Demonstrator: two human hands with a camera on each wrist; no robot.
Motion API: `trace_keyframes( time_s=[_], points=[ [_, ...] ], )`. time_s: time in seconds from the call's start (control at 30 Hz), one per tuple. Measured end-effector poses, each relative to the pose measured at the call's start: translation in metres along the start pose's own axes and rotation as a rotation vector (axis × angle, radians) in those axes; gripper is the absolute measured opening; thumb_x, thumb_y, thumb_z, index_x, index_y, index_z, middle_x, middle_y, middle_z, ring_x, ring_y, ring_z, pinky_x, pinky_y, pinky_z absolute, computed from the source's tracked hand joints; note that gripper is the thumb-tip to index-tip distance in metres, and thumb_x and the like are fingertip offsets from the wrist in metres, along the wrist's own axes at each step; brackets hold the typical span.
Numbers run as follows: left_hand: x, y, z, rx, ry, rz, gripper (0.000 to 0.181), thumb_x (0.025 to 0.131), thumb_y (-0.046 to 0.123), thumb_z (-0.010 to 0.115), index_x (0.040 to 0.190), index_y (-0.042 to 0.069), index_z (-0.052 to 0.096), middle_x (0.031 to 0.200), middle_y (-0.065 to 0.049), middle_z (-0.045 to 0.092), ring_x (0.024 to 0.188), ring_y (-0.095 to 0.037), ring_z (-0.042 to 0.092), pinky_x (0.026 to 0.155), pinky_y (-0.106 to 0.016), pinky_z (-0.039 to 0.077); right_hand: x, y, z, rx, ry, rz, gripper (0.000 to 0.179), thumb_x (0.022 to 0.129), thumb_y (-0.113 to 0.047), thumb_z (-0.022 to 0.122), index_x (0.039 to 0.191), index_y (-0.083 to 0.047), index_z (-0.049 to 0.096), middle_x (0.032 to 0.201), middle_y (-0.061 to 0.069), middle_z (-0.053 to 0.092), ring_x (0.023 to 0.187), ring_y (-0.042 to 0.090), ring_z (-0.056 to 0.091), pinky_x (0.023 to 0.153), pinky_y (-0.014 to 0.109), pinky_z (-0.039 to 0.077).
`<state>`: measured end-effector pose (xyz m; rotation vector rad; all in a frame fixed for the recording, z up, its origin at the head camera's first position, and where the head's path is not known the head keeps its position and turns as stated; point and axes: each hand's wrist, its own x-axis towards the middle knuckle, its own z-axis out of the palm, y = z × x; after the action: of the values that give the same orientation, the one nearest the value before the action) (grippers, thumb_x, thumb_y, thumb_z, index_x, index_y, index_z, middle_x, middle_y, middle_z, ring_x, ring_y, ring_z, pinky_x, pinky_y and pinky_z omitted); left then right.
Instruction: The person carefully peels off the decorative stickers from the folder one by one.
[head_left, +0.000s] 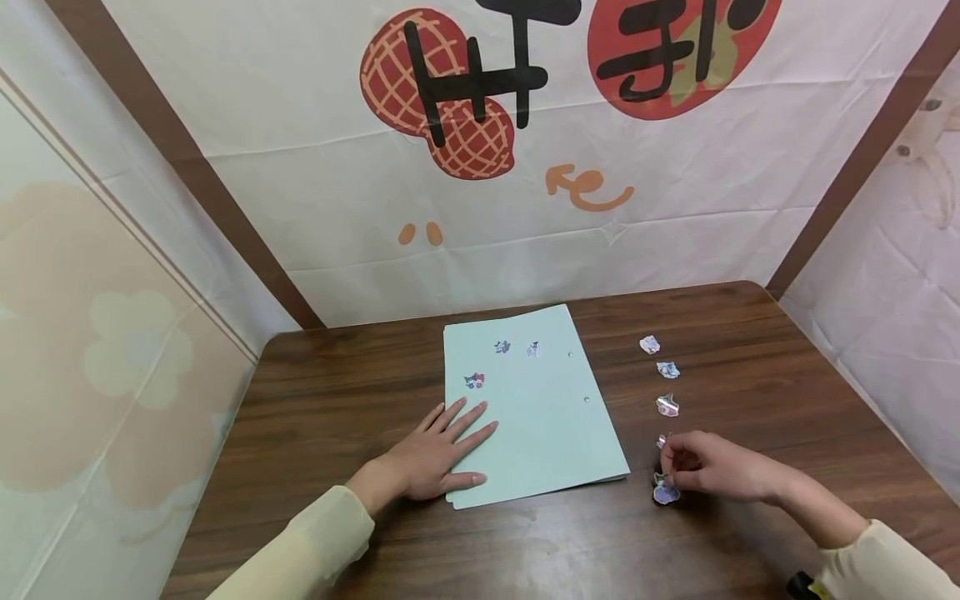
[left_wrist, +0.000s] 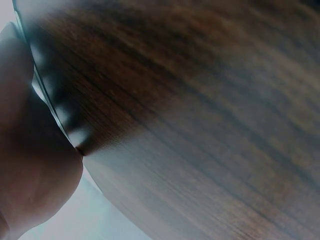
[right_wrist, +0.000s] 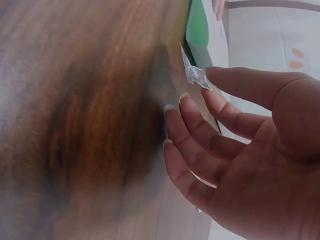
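Observation:
A pale green folder-like stack of sheets (head_left: 536, 433) lies on the table with three small cartoon stickers on its upper half, one of them a dark-and-pink sticker (head_left: 474, 381). My left hand (head_left: 438, 454) rests on its left edge, fingers spread. To the right of the sheets, my right hand (head_left: 708, 467) pinches a purple cartoon sticker (right_wrist: 199, 78) between thumb and forefinger, just above the wood. Its other fingers are loosely bent. Partly hidden by that hand is another small sticker (head_left: 662, 441). The left wrist view shows mostly tabletop, with part of the hand at its left side.
Further stickers, including a shiny sticker (head_left: 667, 406), a blue sticker (head_left: 667, 369) and a pale sticker (head_left: 649, 344), lie in a column on the brown wooden table (head_left: 735, 358). A printed cloth (head_left: 337, 208) hangs behind the table's back edge.

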<state>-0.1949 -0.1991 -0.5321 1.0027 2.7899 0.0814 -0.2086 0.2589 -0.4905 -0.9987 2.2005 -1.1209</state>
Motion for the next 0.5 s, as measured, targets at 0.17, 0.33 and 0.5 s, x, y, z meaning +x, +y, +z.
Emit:
trace_keyframes(
  time_s=[0.17,0.33,0.5],
  points=[
    [0.0,-0.001,0.0,0.01,-0.002,0.0,0.077,0.102,0.072,0.028,0.166,0.033,0.01,0.173,0.001,-0.003,0.158,-0.031,-0.005,0.125,-0.055,0.005,0.001,-0.001,0.005,-0.068,0.018,0.044,0.011,0.091,0.0,0.068,0.089,-0.009,0.062,0.079,-0.006,0.062,0.07,0.002,0.057,0.06,0.023,0.047],
    [0.0,-0.001,0.0,0.01,0.002,0.001,0.077,0.102,0.071,0.028,0.166,0.032,0.01,0.173,0.001,-0.003,0.158,-0.031,-0.005,0.125,-0.055,0.005,0.003,-0.002,0.012,-0.198,0.062,0.08,0.017,0.087,-0.009,0.078,0.089,-0.014,0.061,0.076,-0.011,0.059,0.068,0.002,0.054,0.06,0.024,0.046],
    [0.0,-0.001,0.002,0.004,0.01,0.004,0.077,0.102,0.072,0.028,0.166,0.033,0.01,0.173,0.002,-0.004,0.159,-0.031,-0.005,0.125,-0.056,0.006,0.005,-0.001,0.019,-0.297,0.094,0.096,0.023,0.084,-0.013,0.082,0.089,-0.015,0.061,0.074,-0.012,0.055,0.067,0.001,0.051,0.059,0.024,0.045]
  ],
)
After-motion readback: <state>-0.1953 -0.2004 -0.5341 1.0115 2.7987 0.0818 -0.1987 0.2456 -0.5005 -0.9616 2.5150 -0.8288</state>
